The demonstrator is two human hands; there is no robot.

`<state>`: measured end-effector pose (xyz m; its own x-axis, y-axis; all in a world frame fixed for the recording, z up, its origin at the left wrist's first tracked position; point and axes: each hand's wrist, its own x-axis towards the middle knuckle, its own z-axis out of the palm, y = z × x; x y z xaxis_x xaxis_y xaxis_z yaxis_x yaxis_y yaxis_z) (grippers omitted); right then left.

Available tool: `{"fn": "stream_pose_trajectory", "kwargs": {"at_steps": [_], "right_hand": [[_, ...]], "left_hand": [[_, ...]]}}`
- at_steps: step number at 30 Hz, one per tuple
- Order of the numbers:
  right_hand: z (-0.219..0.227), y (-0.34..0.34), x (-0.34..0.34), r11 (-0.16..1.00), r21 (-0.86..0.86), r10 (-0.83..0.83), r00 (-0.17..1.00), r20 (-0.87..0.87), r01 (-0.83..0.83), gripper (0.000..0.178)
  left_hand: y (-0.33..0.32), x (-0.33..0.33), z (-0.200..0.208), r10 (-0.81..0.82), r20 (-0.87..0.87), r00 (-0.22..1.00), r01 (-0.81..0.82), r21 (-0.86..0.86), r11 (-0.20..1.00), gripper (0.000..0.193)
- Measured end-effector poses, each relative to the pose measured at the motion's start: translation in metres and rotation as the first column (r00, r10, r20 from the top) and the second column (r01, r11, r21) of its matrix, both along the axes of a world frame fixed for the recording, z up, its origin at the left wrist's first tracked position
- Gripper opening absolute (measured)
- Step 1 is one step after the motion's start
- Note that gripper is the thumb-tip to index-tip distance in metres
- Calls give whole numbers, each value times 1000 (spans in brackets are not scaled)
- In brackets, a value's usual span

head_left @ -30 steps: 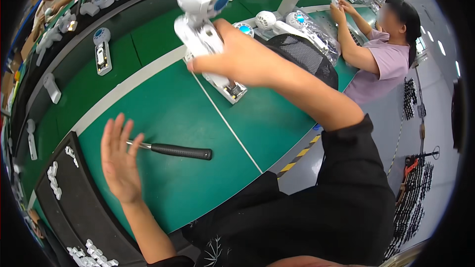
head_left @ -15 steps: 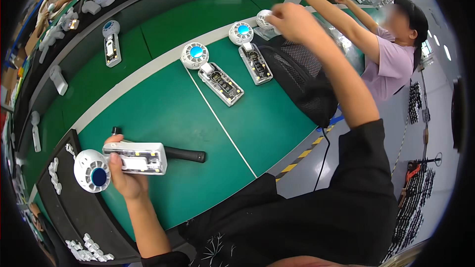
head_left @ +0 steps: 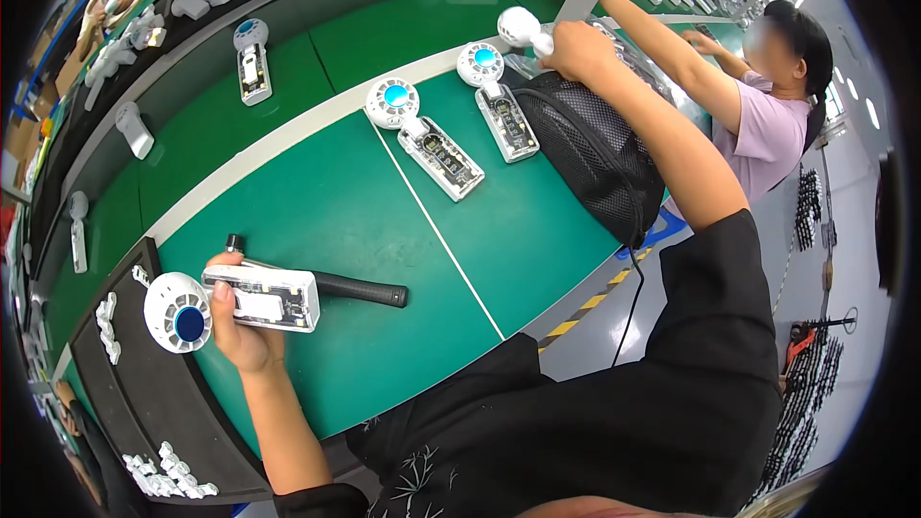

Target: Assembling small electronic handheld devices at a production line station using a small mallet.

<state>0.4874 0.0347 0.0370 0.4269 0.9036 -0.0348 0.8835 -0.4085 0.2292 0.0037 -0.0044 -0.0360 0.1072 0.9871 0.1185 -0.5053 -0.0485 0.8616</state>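
Observation:
My left hand (head_left: 251,331) is closed around the handle of a white handheld fan (head_left: 278,295). Its round slotted head (head_left: 179,313) with a dark blue centre points left, and the handle's face lies exposed with circuitry inside. Behind it, a black-handled tool (head_left: 360,289), perhaps a hammer, rests on the green table. At the far right, my right hand (head_left: 582,50) grips a second white handheld fan (head_left: 519,27) near its neck; my fingers hide its handle. Two fans with bright blue centres, a nearer one (head_left: 444,158) and a farther one (head_left: 508,123), lie on the table with circuit boards exposed.
A black mesh bag (head_left: 590,139) sits at the table's right edge, below my right forearm. On the left a black tray (head_left: 144,403) holds small white parts (head_left: 173,475). Beyond the pale rail, a green belt (head_left: 336,48) carries more fans. A co-worker (head_left: 772,125) reaches in from the right.
My right hand has closed on the white fan at the far right, which now shows more of its round head. Fans on the belt have shifted right. My left hand still holds its fan.

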Motion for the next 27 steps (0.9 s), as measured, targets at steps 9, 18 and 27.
{"fn": "stream_pose_trajectory", "kwargs": {"at_steps": [9, 18, 27], "right_hand": [[16, 6, 56, 993, 106, 73, 990, -125, -59, 40], [-14, -51, 139, 970, -225, -112, 989, -92, 88, 49], [69, -57, -51, 963, 266, 182, 650, -738, 33, 41]], "left_hand": [[-1, 3, 3, 12, -15, 1000, -12, -17, 1000, 38], [-1, -3, 16, -138, -70, 988, 137, -23, 990, 49], [-5, 7, 18, -232, 19, 973, 228, -266, 937, 57]]}}
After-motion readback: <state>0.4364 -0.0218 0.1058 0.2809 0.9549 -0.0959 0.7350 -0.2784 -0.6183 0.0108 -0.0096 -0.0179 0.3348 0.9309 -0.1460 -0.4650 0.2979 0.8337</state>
